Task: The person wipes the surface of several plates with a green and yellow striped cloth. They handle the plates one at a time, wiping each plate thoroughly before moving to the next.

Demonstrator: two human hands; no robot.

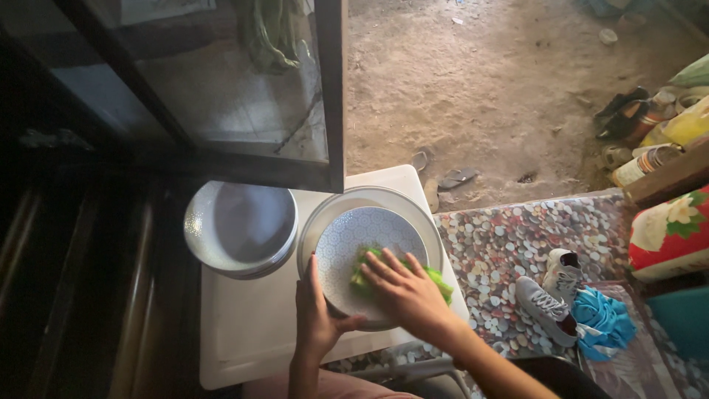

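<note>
The person's left hand (316, 316) is gripping the near rim of the patterned plate (347, 244), thumb curled over its edge, while the right hand (405, 290) is pressing a green cloth (437, 279) flat against its face, fingers spread. The plate is sitting tilted in a pale basin (425, 222) on the white table (251, 332); pushing too hard could be slipping it toward the stacked plates (240, 229).

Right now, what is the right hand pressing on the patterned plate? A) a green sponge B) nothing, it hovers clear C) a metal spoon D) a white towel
A: the right hand lies flat on a green sponge on the patterned plate, while the left hand grips the plate's near rim.
</note>
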